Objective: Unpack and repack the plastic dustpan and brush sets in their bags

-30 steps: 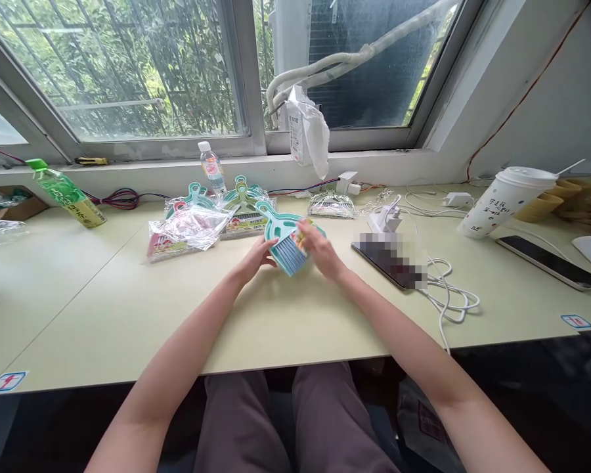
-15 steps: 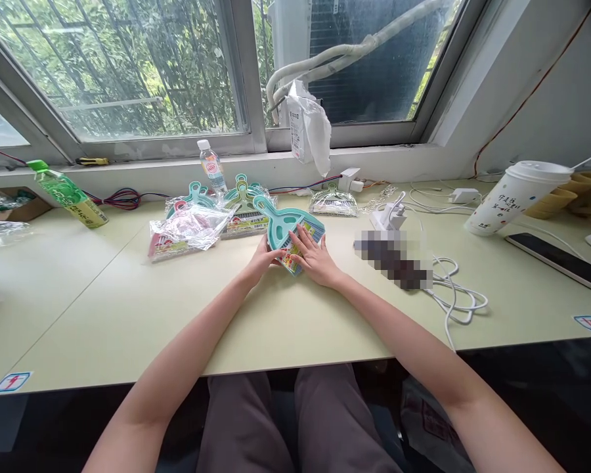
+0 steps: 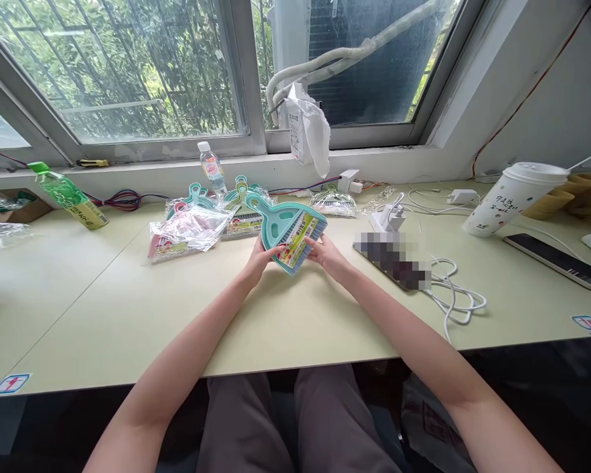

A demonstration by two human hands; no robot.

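A teal mini dustpan and brush set (image 3: pixel 280 223) is held tilted above the middle of the table, its handle pointing up and to the left. A yellow printed label (image 3: pixel 299 238) lies across the brush, with grey bristles along the lower right edge. My left hand (image 3: pixel 262 259) is closed on the set's lower left side, thumb on the front. My right hand (image 3: pixel 328 255) grips the bristle side at the right, fingers partly behind it. Behind it, more sets in clear plastic (image 3: pixel 246 220) lie by the sill, and a crumpled clear bag (image 3: pixel 192 226) covers a pink one.
At left lies a green-capped bottle (image 3: pixel 71 197); a clear bottle (image 3: pixel 211 167) stands by the sill. To the right are a white charger (image 3: pixel 388 215), a coiled white cable (image 3: pixel 458 292), a phone (image 3: pixel 559 259) and a white paper cup (image 3: pixel 517 197).
My right hand has slid off the front of the label to the bristle edge on the right, uncovering the label. The dustpan set has turned slightly and its front shows more.
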